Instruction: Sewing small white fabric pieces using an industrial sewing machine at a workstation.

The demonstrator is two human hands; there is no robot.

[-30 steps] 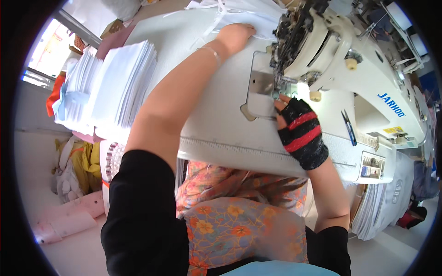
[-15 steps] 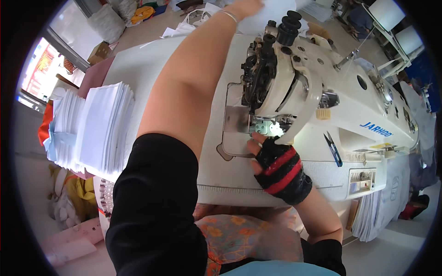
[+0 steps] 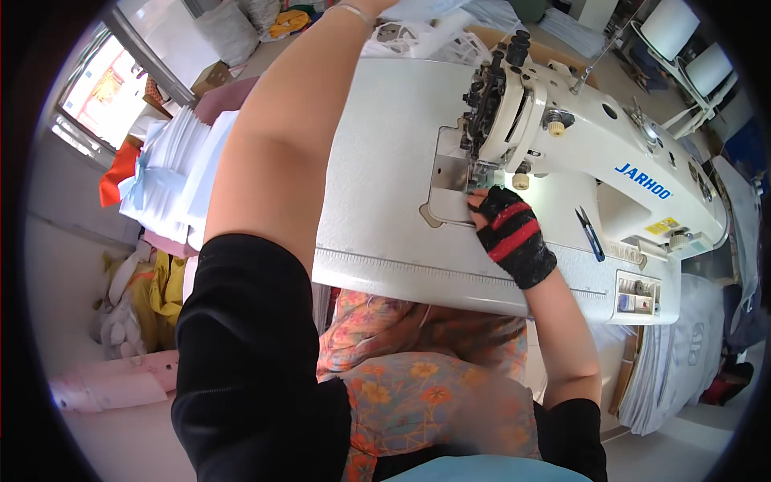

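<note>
Stretched far forward, my left hand [image 3: 371, 6] is at the top edge, its fingers cut off or hidden. Pale cloth [image 3: 422, 8] is beside it; whether the hand grips it does not show. My right hand [image 3: 514, 237], in a black fingerless glove with red stripes, rests palm down by the metal needle plate [image 3: 450, 173] of a white sewing machine [image 3: 562, 120]. Its bare fingertips lie slightly apart just below the lit needle area, with no cloth visible under them. The machine's head partly covers the needle.
Blue-handled thread snips [image 3: 593, 237] lie right of my right hand. A bundle of folded white pieces [image 3: 165, 165] tied with a pale blue strip stands at left. White bags with handles [image 3: 426, 40] are heaped behind the table. A small parts compartment [image 3: 638, 296] and thread cones [image 3: 671, 28] are at right.
The view has shifted, so the machine and table sit higher and further right. My left hand has reached to the far edge; my right hand stays by the needle plate.
</note>
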